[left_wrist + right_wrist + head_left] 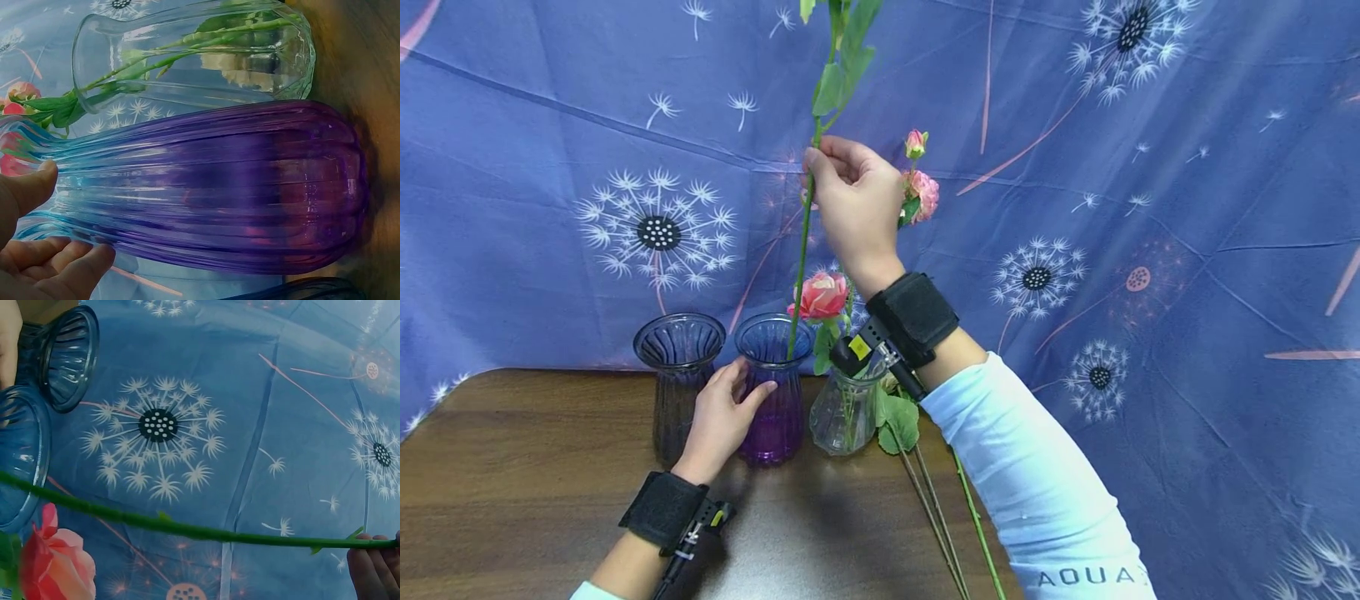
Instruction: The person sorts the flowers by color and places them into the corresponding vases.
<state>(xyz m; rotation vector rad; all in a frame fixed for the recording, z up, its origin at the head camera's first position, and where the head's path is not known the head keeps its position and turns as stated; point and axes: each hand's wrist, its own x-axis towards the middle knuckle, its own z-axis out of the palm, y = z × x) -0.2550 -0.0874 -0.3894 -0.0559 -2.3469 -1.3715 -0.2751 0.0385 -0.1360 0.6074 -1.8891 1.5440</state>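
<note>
My right hand (857, 196) pinches the long green stem (804, 250) of a flower between thumb and fingertips, high over the vases. Leaves show on the stem above the hand, and the bloom is out of frame. The stem's lower end reaches into the mouth of a blue-to-purple ribbed glass vase (778, 421). My left hand (721, 417) holds this vase at its neck. In the left wrist view, the thumb (39, 187) lies on one side of the neck and the fingers (81, 269) on the other. The vase stands upright on the table.
A dark glass vase (676, 400) stands left of the purple one. To the right is a clear vase (833, 421) holding stems, with a pink flower (822, 296) leaning from it. Long stems (934, 508) lie on the wooden table (535, 475). A dandelion-print cloth (1045, 225) hangs behind.
</note>
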